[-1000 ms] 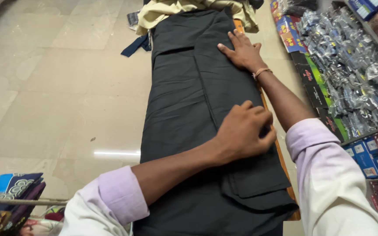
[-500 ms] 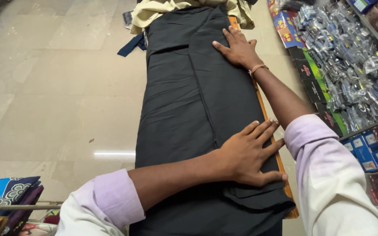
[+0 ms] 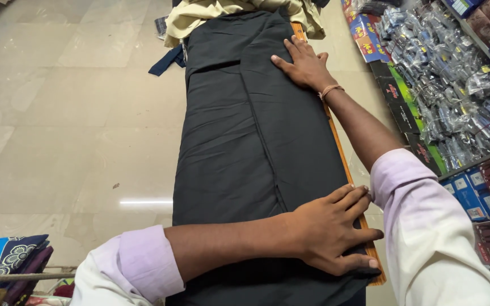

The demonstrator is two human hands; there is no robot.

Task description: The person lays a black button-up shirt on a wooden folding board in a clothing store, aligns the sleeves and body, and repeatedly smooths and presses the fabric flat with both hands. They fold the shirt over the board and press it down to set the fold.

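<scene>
While the black cloth [image 3: 245, 147] is lying soft and limp, both hands are pressing flat, holding nothing. Left hand [image 3: 327, 229] is resting near, right hand [image 3: 307, 65] far; edges look easiest to pinch.

Two hands: left hand [image 3: 327, 232], right hand [image 3: 304, 63]; one black cloth [image 3: 245, 141]; one beige cloth [image 3: 211, 14].

black trousers [image 3: 256, 147]: matt woven cloth, smooth, a few soft creases
board edge [image 3: 340, 153]: wood, orange-brown (only a strip shows)
floor [image 3: 75, 124]: polished stone tiles, glossy
shelf packets [image 3: 443, 85]: shiny clear plastic
beige garment [image 3: 211, 14]: matt cloth
</scene>
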